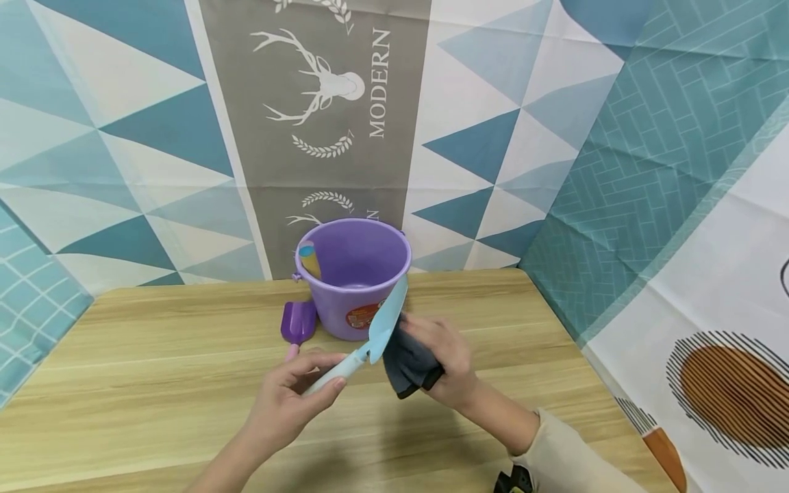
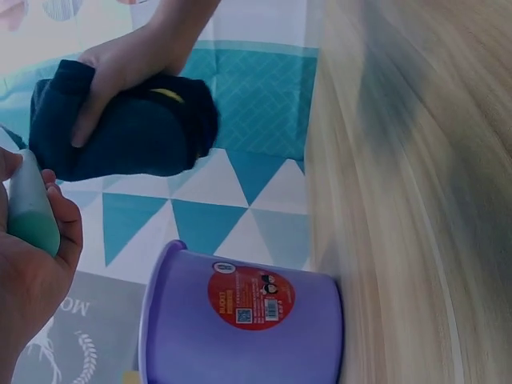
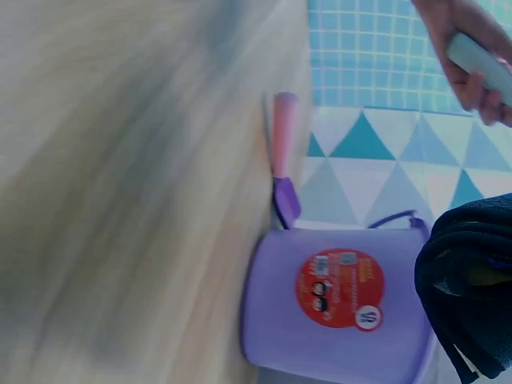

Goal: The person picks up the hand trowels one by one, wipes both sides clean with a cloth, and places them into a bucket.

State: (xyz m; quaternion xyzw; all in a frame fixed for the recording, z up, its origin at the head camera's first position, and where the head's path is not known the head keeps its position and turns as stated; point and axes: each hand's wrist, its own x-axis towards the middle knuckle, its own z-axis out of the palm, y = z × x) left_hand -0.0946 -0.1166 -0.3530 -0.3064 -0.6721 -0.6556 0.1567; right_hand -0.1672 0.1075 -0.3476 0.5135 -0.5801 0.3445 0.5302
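Note:
A light blue toy trowel is raised above the table, its blade tilted up to the right. My left hand grips it by the handle. In my right hand is a folded dark grey cloth, held against the back of the blade. In the left wrist view the cloth covers the blade. Behind both hands stands a purple bucket with a red round label; something with a yellow and blue handle sticks up inside it. A small purple shovel with a pink handle lies left of the bucket.
The wooden table reaches back to a wall covered with patterned cloth. The bucket stands near the table's back edge. A white patterned sheet hangs along the right side.

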